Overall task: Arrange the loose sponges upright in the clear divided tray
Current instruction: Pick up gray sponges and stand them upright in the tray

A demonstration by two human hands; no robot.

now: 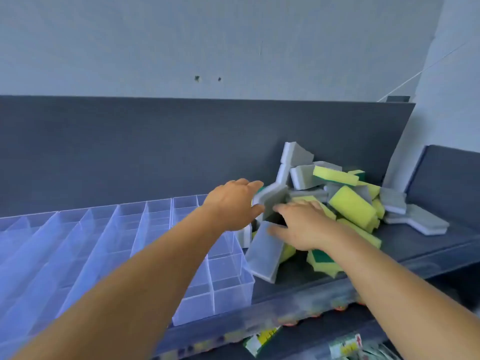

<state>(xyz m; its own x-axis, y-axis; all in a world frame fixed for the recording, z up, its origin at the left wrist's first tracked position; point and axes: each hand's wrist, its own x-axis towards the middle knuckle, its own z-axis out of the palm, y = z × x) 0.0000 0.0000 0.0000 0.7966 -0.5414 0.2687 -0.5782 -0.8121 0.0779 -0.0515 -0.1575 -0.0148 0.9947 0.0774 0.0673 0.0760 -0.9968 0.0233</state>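
Crowding hands (270,216) meet sponges (348,201) beside the tray (228,294) edge.

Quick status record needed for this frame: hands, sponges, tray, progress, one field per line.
left hand: reaching into the sponge pile, fingers against a grey sponge; grip unclear
right hand: spread over the pile, palm down, not clearly gripping
sponge pile: loose heap of grey and yellow-green sponges on the dark shelf, right of the tray
clear tray: on the shelf to the left, visible compartments empty
progress: no sponge standing in the tray yet
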